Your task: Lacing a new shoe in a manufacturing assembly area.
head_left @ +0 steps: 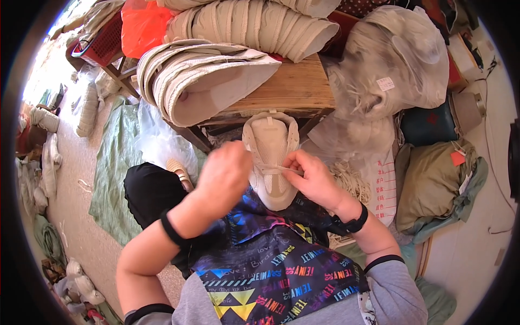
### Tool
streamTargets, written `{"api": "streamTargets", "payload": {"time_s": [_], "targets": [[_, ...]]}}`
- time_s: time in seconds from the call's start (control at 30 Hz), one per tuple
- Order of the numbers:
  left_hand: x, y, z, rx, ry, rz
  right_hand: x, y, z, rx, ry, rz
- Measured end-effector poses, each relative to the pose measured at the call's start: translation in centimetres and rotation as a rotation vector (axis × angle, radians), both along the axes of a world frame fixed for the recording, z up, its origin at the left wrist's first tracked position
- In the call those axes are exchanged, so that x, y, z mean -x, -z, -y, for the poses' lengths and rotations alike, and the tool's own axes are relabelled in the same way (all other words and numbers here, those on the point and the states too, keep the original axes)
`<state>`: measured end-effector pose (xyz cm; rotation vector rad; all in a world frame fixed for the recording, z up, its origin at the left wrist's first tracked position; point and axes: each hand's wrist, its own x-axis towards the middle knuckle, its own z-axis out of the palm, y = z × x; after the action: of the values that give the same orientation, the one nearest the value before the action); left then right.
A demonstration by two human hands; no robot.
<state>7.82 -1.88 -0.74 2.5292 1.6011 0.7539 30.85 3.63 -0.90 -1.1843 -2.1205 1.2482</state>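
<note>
A beige shoe upper [269, 142] rests toe toward me on my lap, against the edge of a wooden stand. Pale shoelace [266, 169] crosses its opening in the lower part. My right hand [314, 176] is at the upper's right side, its thumb and forefinger pinched on the lace. On the other side, my left hand [225, 169] is raised beside the upper's left edge. It is curled closed and blurred by motion; what its fingers hold is hidden. A patterned dark apron [281, 265] covers my lap under the upper.
Nested beige shoe uppers [211, 81] lie stacked on the wooden stand [295, 86], with more rows behind. A bundle of loose laces [352, 184] hangs at my right. Clear plastic bags [395, 59] and an olive sack [430, 179] stand further right. Green sheeting [116, 173] covers floor at left.
</note>
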Motion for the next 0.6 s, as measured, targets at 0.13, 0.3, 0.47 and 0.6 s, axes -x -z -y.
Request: {"api": "streamTargets", "payload": {"time_s": [0.13, 0.3, 0.47, 0.6], "targets": [[9.7, -3.0, 3.5, -0.016, -0.394, -0.243, -1.5, -0.2, -0.4, 0.007, 0.033, -0.014], [36.5, -1.6, 17.1, -0.068, -1.146, -0.463, -4.5, 0.2, -1.3, -0.113, -0.025, 0.192], [53.7, 1.0, 37.9, -0.078, -1.496, -0.756, -9.4, 3.8, -1.2, -0.416, -0.044, 0.375], [54.0, 6.8, 40.2, 0.077, -1.864, 0.961, -14.7, 7.9, -2.1, -0.411, 0.007, 0.782]]}}
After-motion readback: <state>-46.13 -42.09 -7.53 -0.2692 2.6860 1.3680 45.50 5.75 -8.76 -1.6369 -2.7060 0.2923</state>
